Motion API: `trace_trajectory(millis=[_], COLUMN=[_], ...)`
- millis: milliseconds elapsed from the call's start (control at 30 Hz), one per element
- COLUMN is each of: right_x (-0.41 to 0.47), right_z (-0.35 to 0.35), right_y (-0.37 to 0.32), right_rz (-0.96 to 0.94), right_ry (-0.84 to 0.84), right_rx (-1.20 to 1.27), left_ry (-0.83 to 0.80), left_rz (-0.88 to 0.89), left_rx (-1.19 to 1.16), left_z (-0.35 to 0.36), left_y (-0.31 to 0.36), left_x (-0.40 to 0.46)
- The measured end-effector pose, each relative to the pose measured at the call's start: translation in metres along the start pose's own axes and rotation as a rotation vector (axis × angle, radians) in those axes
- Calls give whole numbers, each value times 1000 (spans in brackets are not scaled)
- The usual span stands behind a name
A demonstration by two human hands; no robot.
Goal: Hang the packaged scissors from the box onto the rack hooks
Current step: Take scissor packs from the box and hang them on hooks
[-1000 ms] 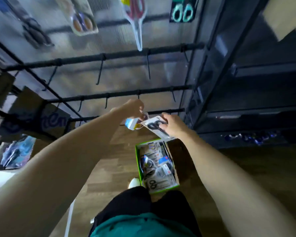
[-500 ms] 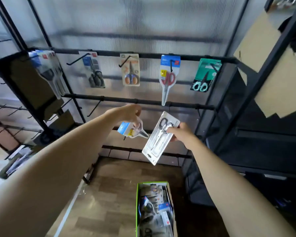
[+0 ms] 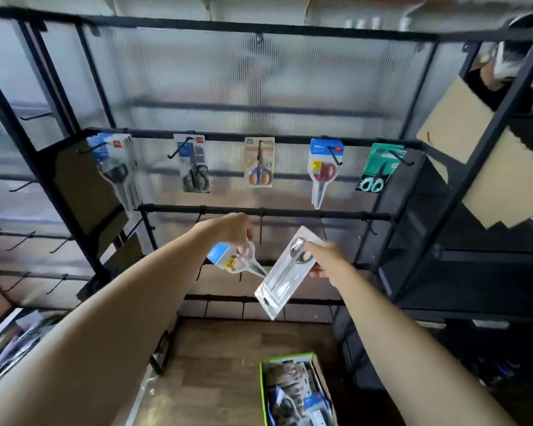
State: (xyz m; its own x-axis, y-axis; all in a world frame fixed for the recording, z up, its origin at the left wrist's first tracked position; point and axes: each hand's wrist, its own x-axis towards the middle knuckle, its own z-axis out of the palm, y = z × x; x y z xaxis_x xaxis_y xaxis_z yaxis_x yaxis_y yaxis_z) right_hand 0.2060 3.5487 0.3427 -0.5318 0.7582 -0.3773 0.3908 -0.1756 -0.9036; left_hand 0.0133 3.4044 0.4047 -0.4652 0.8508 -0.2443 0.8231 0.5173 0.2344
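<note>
Down by your feet, the green-edged box (image 3: 293, 392) holds more packaged scissors. Your left hand (image 3: 233, 230) pinches a blue-carded pack (image 3: 233, 259) with a yellow sticker; your right hand (image 3: 325, 259) grips a clear blister pack (image 3: 282, 278) tilted, both arms outstretched below the rack's middle bar (image 3: 259, 212). Beyond, five kinds hang on the upper hooks (image 3: 334, 155); their print is probably too blurred to read.

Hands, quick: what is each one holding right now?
Left hand: grips a blue-carded scissors pack.
Right hand: grips a clear scissors pack.
</note>
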Motion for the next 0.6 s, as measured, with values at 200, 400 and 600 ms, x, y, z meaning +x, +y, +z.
trace_trajectory(millis=[200, 400, 600], right_x=[-15, -24, -38], right_z=[11, 27, 50], right_y=[-5, 2, 18], right_rz=[101, 107, 152], right_ry=[-3, 80, 293], right_rx=[197, 421, 473], left_ry=[56, 146, 105], left_rz=[38, 22, 16], left_rx=[16, 55, 62], left_z=[-11, -22, -14], left_y=[-29, -52, -65], left_x=[-7, -19, -26])
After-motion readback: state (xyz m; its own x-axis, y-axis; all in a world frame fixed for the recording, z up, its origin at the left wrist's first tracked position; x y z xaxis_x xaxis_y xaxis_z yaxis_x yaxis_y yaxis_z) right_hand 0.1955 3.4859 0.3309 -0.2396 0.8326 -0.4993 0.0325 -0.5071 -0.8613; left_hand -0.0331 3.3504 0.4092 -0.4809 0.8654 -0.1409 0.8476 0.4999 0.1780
